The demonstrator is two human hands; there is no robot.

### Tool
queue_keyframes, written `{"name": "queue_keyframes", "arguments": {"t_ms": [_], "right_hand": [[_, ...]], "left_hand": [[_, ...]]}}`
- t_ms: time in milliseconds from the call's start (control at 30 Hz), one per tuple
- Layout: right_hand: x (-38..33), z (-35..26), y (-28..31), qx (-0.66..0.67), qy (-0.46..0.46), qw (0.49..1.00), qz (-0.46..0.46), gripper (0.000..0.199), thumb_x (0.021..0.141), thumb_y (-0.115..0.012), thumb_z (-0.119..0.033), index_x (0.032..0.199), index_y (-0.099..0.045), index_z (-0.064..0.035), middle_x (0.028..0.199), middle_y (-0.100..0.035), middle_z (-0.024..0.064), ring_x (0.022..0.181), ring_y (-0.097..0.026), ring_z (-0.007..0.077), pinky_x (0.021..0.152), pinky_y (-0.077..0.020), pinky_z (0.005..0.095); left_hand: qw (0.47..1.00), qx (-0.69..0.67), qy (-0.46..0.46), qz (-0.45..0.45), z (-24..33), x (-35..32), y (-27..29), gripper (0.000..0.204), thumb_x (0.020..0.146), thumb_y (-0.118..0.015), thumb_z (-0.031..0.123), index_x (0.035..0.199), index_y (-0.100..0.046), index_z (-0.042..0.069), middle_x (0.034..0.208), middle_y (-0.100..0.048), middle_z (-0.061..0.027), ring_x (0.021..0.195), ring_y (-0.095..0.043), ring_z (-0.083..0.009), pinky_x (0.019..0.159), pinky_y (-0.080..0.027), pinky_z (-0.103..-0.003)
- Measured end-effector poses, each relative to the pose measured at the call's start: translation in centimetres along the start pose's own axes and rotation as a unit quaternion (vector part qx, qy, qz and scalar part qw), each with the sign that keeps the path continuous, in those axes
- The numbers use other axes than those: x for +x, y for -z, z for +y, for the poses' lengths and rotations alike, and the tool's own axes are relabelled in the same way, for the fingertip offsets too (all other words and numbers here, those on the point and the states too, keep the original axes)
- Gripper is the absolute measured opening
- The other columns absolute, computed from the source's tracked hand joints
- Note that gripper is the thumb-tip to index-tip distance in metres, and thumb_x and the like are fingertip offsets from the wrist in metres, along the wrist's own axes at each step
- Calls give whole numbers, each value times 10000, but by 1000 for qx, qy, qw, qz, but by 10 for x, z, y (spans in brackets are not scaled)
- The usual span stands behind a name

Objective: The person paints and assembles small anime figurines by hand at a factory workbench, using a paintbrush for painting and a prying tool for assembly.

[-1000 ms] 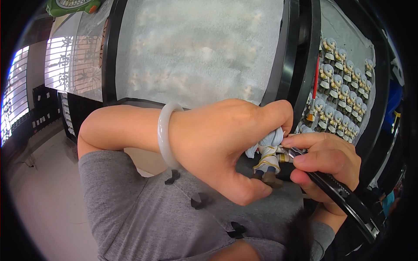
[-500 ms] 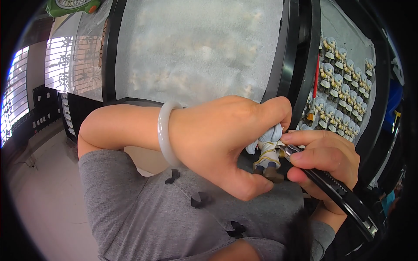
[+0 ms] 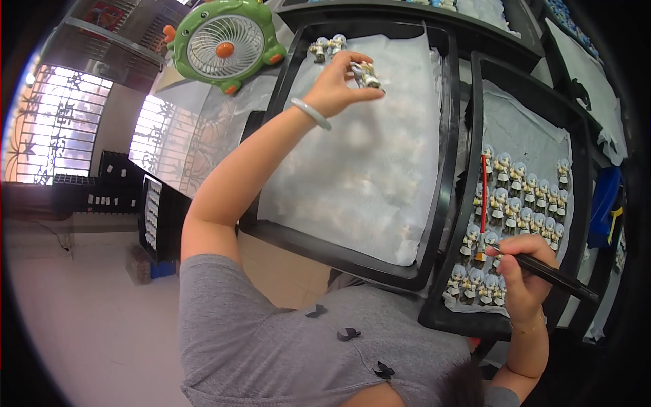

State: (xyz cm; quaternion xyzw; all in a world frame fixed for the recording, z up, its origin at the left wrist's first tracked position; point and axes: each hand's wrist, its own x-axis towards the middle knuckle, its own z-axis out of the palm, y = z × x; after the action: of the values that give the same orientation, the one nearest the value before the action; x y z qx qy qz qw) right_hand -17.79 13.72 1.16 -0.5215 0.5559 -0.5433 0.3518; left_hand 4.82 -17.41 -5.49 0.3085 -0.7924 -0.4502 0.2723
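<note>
My left hand [image 3: 332, 81] reaches over the far end of a paper-lined black tray [image 3: 339, 263]. A small painted figurine [image 3: 367, 76], white and gold with dark feet, is held between its thumb and fingers, tilted. Just left of that hand, two similar figurines [image 3: 328, 47] stand in the tray's far left corner. Low at the right, my right hand [image 3: 529, 271] is closed round a black utility knife [image 3: 557, 277]. The knife's tip points left, above figurines [image 3: 500, 202] standing in rows in the right tray [image 3: 468, 324].
A red-handled brush [image 3: 483, 197] lies along the left side of the right tray, among the figurines. The green fan [image 3: 224, 49] stands beyond the left tray. Another black tray [image 3: 407, 13] runs across the far side, and a blue container [image 3: 603, 207] is at the right.
My left hand has carried the figurine from close to my body to the far end of the left tray. The utility knife has come away from it, with my right hand now over the right tray.
</note>
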Motion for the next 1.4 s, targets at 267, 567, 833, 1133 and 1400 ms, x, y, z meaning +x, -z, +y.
{"name": "queue_keyframes", "arguments": {"t_ms": [267, 567, 833, 1133, 1400], "right_hand": [[4, 21, -7, -61, 28, 998, 8, 78, 737, -646, -46, 769, -586, -9, 657, -596, 58, 576, -565, 117, 541, -429, 215], [10, 14, -2, -104, 72, 992, -5, 93, 710, -664, -56, 759, -589, -29, 595, -555, 53, 495, -524, 153, 472, -388, 240], [10, 15, 1, -107, 60, 992, -21, 101, 697, -670, -70, 741, -586, -36, 580, -548, 49, 497, -536, 164, 466, -391, 246], [8, 19, -3, -109, 56, 992, -27, 100, 705, -665, -80, 739, -580, -39, 574, -544, 49, 494, -537, 169, 465, -394, 249], [9, 15, 0, -107, 65, 992, -27, 104, 705, -667, -84, 734, -576, -42, 564, -541, 47, 487, -539, 169, 457, -396, 256]], "left_hand": [[964, 225, -79, 114, -71, 72, 13, 509, 642, -708, 107, 1108, -507, 73, 1049, -533, -58, 1043, -496, -196, 888, -399, -298], [883, 458, -29, 98, -69, 78, 44, 457, 539, -682, 178, 977, -550, 165, 1085, -487, -38, 1074, -418, -250, 923, -289, -403], [862, 506, 15, 18, -69, 85, 65, 507, 571, -650, 221, 1071, -564, 232, 1112, -484, -31, 1094, -414, -244, 936, -292, -402], [703, 668, -203, -135, -24, 93, 3, 600, 574, -658, 79, 1139, -494, 200, 1093, -489, -65, 1073, -449, -234, 881, -344, -355], [884, 464, -50, -15, -50, 88, 30, 599, 534, -729, 247, 1063, -474, 131, 1039, -535, -95, 1068, -454, -251, 903, -302, -372]]}}
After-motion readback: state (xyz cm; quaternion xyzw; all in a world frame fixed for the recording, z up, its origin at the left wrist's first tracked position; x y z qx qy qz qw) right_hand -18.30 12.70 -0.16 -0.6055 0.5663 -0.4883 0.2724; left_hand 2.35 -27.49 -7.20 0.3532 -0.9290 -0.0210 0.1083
